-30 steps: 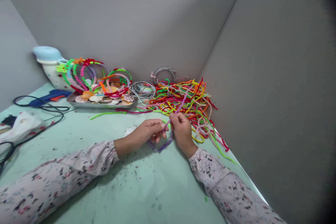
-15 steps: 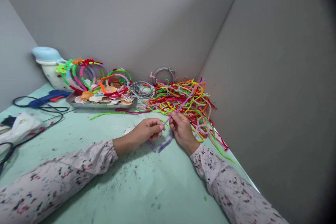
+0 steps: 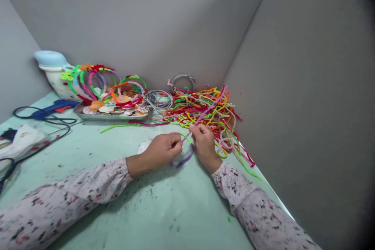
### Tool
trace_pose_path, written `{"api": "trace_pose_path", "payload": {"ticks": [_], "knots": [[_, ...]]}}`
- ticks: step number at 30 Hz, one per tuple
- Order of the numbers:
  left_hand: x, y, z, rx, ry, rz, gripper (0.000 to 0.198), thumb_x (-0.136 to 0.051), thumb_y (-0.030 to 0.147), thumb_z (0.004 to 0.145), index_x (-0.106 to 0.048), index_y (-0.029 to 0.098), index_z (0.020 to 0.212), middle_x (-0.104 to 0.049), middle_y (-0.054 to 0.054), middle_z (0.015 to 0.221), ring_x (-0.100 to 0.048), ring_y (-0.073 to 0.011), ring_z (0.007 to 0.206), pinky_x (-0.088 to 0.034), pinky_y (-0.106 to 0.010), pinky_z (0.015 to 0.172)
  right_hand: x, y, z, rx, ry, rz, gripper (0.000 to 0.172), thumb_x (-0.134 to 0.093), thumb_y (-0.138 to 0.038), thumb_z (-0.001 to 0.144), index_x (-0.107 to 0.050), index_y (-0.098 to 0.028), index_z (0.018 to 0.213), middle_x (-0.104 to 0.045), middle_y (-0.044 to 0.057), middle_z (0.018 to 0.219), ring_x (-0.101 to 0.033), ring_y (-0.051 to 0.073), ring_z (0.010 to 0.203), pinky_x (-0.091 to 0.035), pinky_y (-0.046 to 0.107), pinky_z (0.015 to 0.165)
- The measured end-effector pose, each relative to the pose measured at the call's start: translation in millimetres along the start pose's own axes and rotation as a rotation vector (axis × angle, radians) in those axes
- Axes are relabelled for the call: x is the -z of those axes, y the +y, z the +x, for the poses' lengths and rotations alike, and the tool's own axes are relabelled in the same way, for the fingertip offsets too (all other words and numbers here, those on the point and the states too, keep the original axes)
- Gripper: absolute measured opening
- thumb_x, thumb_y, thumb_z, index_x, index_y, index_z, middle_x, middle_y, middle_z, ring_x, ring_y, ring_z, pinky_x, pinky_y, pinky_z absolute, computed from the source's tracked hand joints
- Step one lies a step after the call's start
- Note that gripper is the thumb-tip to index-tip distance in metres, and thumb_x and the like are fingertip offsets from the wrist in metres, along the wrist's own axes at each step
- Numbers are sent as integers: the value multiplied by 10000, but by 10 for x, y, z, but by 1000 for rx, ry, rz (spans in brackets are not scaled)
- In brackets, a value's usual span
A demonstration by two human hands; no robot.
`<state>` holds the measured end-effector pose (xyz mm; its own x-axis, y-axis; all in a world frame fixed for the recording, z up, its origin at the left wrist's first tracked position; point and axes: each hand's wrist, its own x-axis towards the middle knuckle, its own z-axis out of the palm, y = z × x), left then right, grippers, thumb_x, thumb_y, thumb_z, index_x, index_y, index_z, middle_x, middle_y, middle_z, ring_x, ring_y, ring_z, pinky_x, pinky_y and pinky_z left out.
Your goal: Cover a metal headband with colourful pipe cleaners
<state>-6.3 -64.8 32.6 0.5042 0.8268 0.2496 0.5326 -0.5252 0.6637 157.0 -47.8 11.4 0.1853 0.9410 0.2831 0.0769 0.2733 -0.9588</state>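
1. Purple pipe cleaner [image 3: 205, 113] is running through both hands, right of the metal tray [image 3: 113, 118] and nearer the wearer; its far end is lying across the pipe-cleaner pile [image 3: 202, 99].
2. Left hand [image 3: 161, 149] is working front-right of the tray, fingers curling in, clenching the near end of that strand. Back of the hand is hiding the exact fingertip contact.
3. Right hand [image 3: 203, 145] is pinching the same strand between thumb and forefinger, farther right of the tray. Short span between hands is running straight.
4. Multicoloured hoop [image 3: 186, 159] is showing under the hands, front-right of the tray: purple near ends, green and pink far side. Left hand is covering part; can't tell if the strand is joining it.
5. Pale flat piece [image 3: 143, 147] is poking out beside the left hand, in front of the tray. Too hidden to identify.
6. Tray is holding seashells [image 3: 96, 105]; fuzzy headbands [image 3: 99, 67] are standing on top.
7. Wire coil [image 3: 159, 100] is sitting just right of the tray; pile is spreading beyond it.
8. Left of the tray: blue glue gun [image 3: 49, 110] is lying near a looping black cord [image 3: 66, 122]; blue-lidded jar [image 3: 60, 82] is standing behind; plastic bag [image 3: 31, 138] is resting nearer the wearer.
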Motion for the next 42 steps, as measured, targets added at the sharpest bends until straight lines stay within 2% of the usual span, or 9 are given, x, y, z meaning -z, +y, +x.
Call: {"api": "trace_pose_path", "payload": {"ticks": [4,7,10,13,17,21,28,36,42], "knots": [[14,16,-21,-103,48,333,143,-446,206,765,-472,179,627,-490,20,589,-381,-112,559,-212,-264,557,-20,23,24,-4,12,-38,373,-610,-382,792,-392,-205,547,-347,-79,519,-321,93,516,-290,250,524],[17,7,-29,-129,65,415,114,-459,201,745,-505,177,643,-541,1,624,-397,-120,572,-208,-272,559,-14,44,32,-13,1,-46,372,-605,-387,793,-392,-206,548,-351,-78,517,-324,95,517,-294,250,526],[20,-15,-29,-45,60,238,163,-469,208,756,-463,171,598,-473,22,566,-368,-103,538,-230,-262,547,25,57,33,24,-39,-64,371,-603,-402,803,-406,-205,558,-371,-77,519,-338,94,513,-303,249,530],[21,-53,-15,40,-11,-149,249,-448,276,833,-468,168,609,-445,31,565,-392,-94,529,-281,-242,531,74,65,30,47,-69,-46,369,-587,-425,821,-431,-205,571,-393,-75,521,-357,95,505,-310,247,522],[-10,-115,27,167,-121,-599,296,-436,394,880,-599,150,833,-575,-19,697,-497,-110,553,-335,-241,503,90,63,7,41,-83,-15,376,-574,-442,837,-445,-204,576,-409,-73,517,-372,93,496,-321,245,522],[-60,-140,46,260,-155,-792,302,-518,416,849,-628,143,915,-637,-66,797,-512,-103,550,-326,-236,494,43,39,-43,51,-104,-27,359,-589,-442,827,-466,-205,589,-422,-74,515,-374,92,492,-329,245,532],[-72,-87,45,262,-182,-831,237,-630,377,761,-596,147,806,-579,-4,655,-354,-57,459,-258,-219,460,22,-5,-81,79,-93,-57,358,-597,-425,821,-469,-203,570,-433,-66,520,-390,97,508,-334,248,543],[-67,-153,53,132,-154,-578,201,-593,344,795,-585,150,745,-585,1,661,-431,-76,534,-309,-200,501,21,8,-62,136,-42,-98,372,-602,-390,824,-433,-200,552,-387,-68,531,-360,96,534,-323,247,560],[-99,-184,56,250,-86,-668,242,-575,350,794,-622,143,911,-613,3,702,-427,-71,492,-332,-204,485,69,59,5,11,-218,-59,352,-563,-451,840,-493,-203,601,-467,-60,529,-416,99,502,-342,245,539]]}}
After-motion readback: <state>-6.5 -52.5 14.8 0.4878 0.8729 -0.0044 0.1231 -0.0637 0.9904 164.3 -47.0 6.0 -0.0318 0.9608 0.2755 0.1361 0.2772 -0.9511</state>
